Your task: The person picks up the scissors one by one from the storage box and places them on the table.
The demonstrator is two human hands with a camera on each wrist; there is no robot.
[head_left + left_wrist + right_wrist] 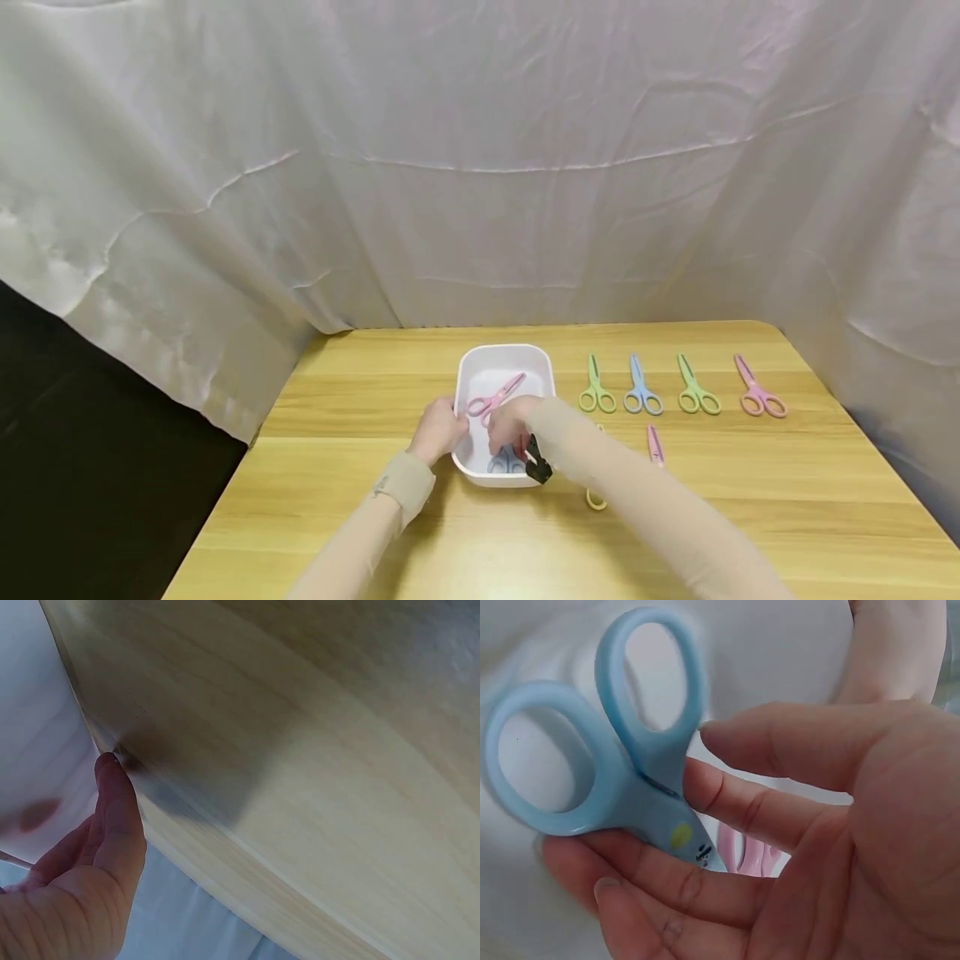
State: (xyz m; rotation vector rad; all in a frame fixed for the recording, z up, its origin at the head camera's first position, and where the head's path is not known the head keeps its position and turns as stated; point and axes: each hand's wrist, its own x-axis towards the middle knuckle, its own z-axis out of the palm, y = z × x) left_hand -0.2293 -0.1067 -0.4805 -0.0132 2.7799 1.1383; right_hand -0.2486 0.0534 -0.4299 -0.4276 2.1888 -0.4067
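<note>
A white plastic box stands on the table, and my left hand grips its left side, the thumb over the rim and the fingers along the outer wall. Reaching down inside the box, my right hand holds blue scissors near the pivot. Thumb and index finger lie at one side of them, the other fingers under the other side. Their two handle loops point away from the palm. Pink scissors lie in the box, beyond the right hand, blades towards the back right.
Right of the box, a back row holds green scissors, blue scissors, another green pair and pink scissors. Yellow scissors and pink scissors are partly hidden by my right forearm. A grey curtain hangs behind the table.
</note>
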